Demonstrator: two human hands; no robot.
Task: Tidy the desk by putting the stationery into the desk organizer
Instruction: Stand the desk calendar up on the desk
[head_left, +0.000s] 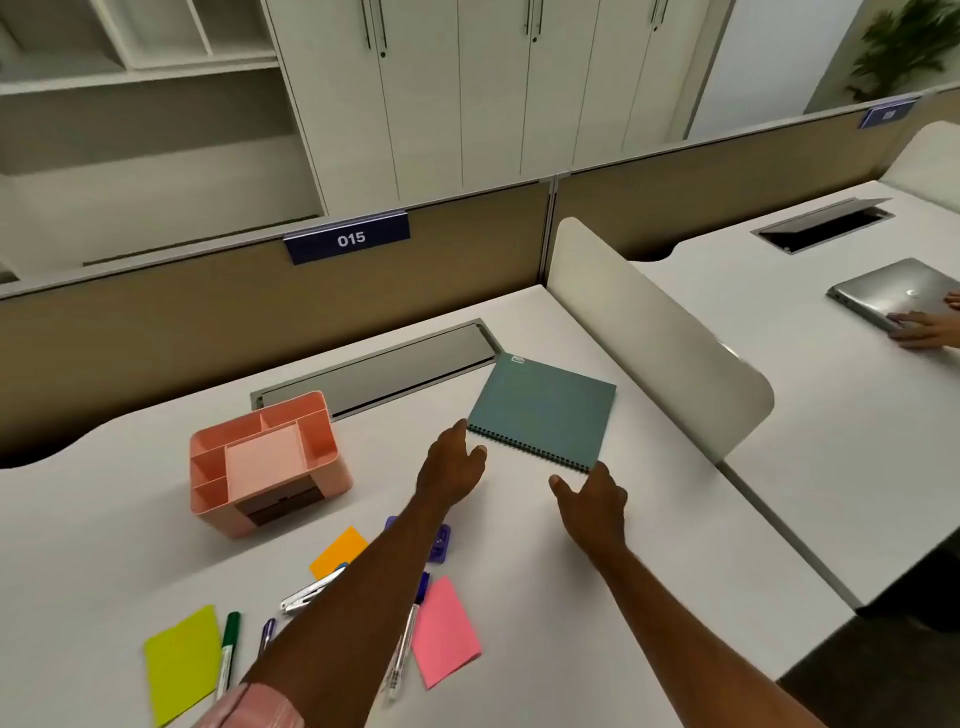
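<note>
The teal spiral-bound notebook (543, 410) lay flat on the white bench (649, 545), just ahead of both hands and a little to the right of centre. Its wire-bound edge faced the person and ran slantwise, from near-left to farther-right across the view. The left hand (451, 470) sat at the left end of that spine, fingers spread and unclenched, fingertips touching or all but touching the corner. The right hand (592, 501) hovered just short of the right end of the spine, likewise spread with nothing in it. Neither hand gripped the notebook; they bracketed its near edge, about equally close.

The pink plastic desk organizer (267, 462) stood to the left of the left hand, its compartments apparently bare. The notebook looked broader than any of those compartments, so it probably could not drop in flat.

Nearer the person, partly under the left forearm, lay the loose stationery: an orange sticky note (337, 551), a pink sticky note (444, 631), a yellow-green sticky note (182, 660), a green-capped marker (227, 652), several pens (402, 649) and a small purple object (440, 543) I could not identify.
</note>
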